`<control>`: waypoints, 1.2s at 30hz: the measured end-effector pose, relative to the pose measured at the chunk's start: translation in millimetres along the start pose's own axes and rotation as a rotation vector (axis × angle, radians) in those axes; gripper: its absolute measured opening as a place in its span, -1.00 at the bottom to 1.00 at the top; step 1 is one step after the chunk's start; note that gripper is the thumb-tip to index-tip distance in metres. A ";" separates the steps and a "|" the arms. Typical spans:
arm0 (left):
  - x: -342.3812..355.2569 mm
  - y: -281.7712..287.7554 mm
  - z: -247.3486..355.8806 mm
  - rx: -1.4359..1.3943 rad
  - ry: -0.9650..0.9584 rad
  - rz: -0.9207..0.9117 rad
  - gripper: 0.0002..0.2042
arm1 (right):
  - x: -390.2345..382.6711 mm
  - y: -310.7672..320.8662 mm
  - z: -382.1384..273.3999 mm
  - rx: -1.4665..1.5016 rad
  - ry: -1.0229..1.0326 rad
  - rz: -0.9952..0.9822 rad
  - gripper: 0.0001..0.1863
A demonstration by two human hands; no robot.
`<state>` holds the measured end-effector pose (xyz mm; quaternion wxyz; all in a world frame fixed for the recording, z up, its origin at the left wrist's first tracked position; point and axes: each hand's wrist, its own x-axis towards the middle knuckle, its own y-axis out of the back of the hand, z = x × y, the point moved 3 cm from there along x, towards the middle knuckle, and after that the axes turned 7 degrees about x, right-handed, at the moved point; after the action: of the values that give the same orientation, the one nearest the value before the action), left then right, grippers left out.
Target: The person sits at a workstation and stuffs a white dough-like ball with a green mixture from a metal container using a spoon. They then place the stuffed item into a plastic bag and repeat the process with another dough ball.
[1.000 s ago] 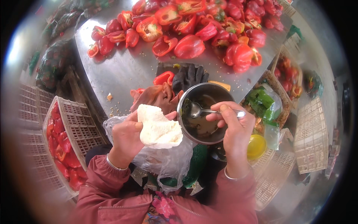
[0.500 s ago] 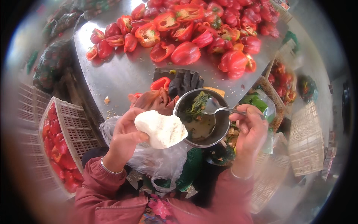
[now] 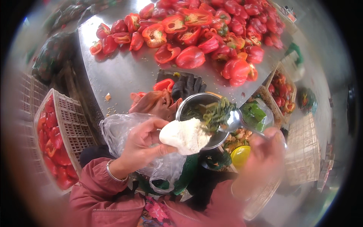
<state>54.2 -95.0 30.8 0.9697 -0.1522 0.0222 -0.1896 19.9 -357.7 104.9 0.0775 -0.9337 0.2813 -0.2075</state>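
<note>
My left hand [image 3: 141, 145] grips a white steamed bun [image 3: 183, 137] with a torn, crumbly right side, held over the front left rim of a metal bowl [image 3: 182, 109]. My right hand [image 3: 266, 151], partly blurred, holds a metal spoon [image 3: 236, 120] by its handle. Cooked leafy greens [image 3: 218, 113] lie on the spoon's bowl and hang off it, above the metal bowl and close to the bun's torn end. Much of the bowl's inside is hidden behind the greens and the bun. A crumpled clear plastic bag [image 3: 124, 126] lies behind and below my left hand.
Cut red peppers [image 3: 191, 56] are heaped on the metal table [image 3: 124, 79]. A black glove [image 3: 187, 87] and an orange-brown glove [image 3: 153, 104] lie beside the bowl. Crates of peppers stand left [image 3: 72, 125] and right [image 3: 291, 85]. A yellow round thing [image 3: 241, 156] sits below the bowl.
The spoon has come up out of the bowl, lifting greens, and my right hand has moved right and nearer to me. The bun has shifted right, toward the greens.
</note>
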 end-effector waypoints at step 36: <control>-38.3 -24.5 64.1 0.045 -0.489 -0.408 -0.77 | -35.9 49.3 -66.1 2.836 -1.296 0.551 -0.68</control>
<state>16.2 -83.8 98.7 0.8913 -0.1730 -0.2470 -0.3386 -60.1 -380.4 139.3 -0.9865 -0.0448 0.0586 -0.1462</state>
